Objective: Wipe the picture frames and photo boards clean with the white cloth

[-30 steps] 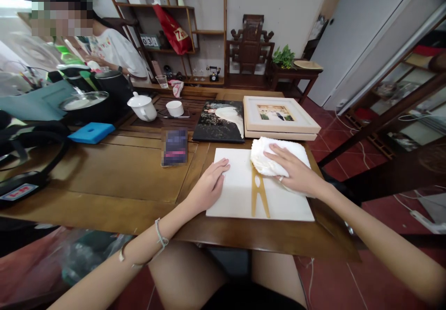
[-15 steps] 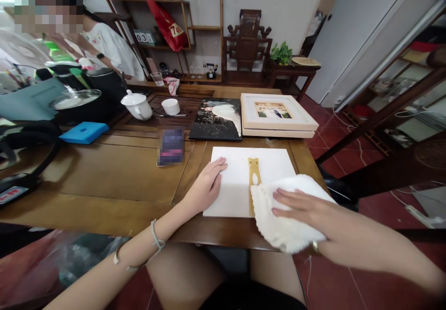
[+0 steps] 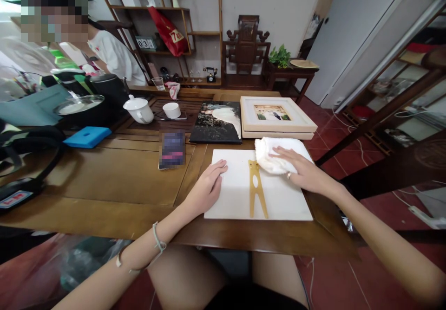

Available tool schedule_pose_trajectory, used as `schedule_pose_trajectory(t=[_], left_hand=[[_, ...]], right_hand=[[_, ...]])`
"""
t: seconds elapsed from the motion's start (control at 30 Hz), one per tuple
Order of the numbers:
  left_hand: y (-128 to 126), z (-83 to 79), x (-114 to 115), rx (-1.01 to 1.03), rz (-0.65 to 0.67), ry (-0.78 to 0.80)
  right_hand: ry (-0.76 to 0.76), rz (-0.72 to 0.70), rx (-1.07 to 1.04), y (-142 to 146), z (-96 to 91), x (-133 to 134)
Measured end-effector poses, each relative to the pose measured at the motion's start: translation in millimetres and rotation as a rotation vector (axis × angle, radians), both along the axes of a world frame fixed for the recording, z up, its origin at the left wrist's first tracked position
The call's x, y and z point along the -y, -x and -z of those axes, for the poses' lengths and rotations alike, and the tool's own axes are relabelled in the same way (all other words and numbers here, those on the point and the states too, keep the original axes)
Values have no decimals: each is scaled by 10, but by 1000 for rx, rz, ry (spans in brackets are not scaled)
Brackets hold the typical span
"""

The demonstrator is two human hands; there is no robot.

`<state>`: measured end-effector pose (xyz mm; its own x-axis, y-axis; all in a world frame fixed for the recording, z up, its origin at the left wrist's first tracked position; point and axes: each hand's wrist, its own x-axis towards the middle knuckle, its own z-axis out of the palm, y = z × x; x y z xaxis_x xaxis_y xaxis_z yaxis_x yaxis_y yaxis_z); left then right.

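A white photo panel lies back side up near the table's front edge. Fixed to it is a gold-coloured, forked easel leg with an oval hole. My left hand rests flat on the panel's left edge, fingers stretched out and holding nothing. At the panel's far right corner, my right hand presses on a white cloth, which is bunched under its fingers. The cloth covers that corner and touches the top end of the easel leg.
Beyond the panel lie a dark photo panel and stacked cream picture frames. Further left are a phone-sized item, a white lidded cup, a small white bowl, a blue block and headphones. A person sits at back left.
My right hand has slid the cloth away from me, from the panel's near right side to its far right corner, uncovering the forked easel leg. My left hand has stayed in place.
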<state>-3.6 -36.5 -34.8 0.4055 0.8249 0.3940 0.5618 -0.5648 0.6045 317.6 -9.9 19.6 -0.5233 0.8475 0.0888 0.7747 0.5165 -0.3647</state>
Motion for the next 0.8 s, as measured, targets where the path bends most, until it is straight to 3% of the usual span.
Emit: schedule_pose_trajectory(t=[0.23,0.33,0.4,0.53,0.67,0.8], left_hand=[[-17,-41,15,-27,-11,25],[-17,-50,17,-33,-7,23],[-15,-44,16,-33,-1,19],[-10,-22,8,-23,-2,8],[-4,-8,2,-23,-1,6],[3,-2,-1,-21,1,3]], right_hand=[[-30,-137,239,164,-184,1285],[30,-204,246,219,-345,1486],[122,-238,215,220,-447,1358],[275,-268,87,152,-446,741],[78,-143,-30,128,-137,170],[-77,5,71,269,82,-3]])
